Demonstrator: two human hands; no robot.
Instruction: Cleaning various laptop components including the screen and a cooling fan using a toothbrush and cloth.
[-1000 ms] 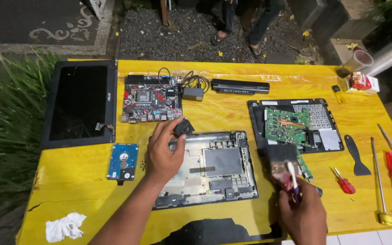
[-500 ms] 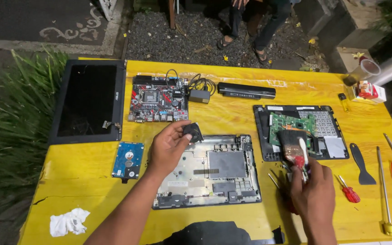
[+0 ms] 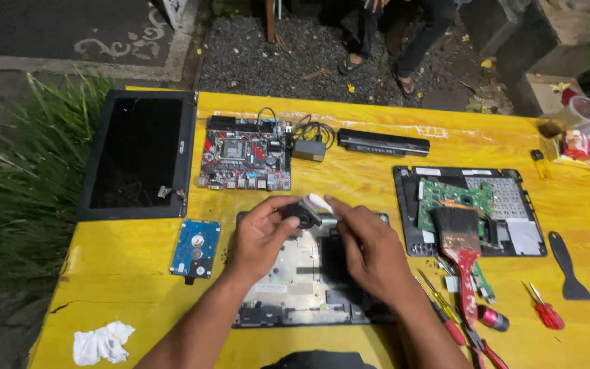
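A: Left hand (image 3: pixel 259 236) first. Fingers curled round a small black fan part (image 3: pixel 302 215), thumb on top, gripping it from the left side.

B: And the right hand (image 3: pixel 370 246)?

A: Closed on the same piece from the right. Thumb and forefinger pinch its pale rounded end (image 3: pixel 319 203). Both hands equally near; the part sits between the fingertips, held just above the opened laptop base (image 3: pixel 288 294).

B: Axis?

A: Roughly left to right, dark body toward the left hand, pale end toward the right. Cannot tell whether the pale bit is a cloth or a fixed piece.

B: Nearest things?

A: White crumpled tissue (image 3: pixel 102 342) at the near left edge of the yellow table (image 3: pixel 138 287). Screwdrivers and pliers (image 3: pixel 459 328) just right of the right forearm. A red-handled brush (image 3: pixel 460 253) lies there, bristles resting on a second opened laptop shell (image 3: pixel 469 208) with a green board.

B: Further out?

A: Blue hard drive (image 3: pixel 196 247) left of the left wrist. Detached screen panel (image 3: pixel 138 154) beyond it, at the table's left edge. Then a red and black motherboard (image 3: pixel 246 154), a power adapter (image 3: pixel 308 147), a long black battery (image 3: pixel 382 142). Farthest, on the gravel, another person's legs (image 3: pixel 404 41).
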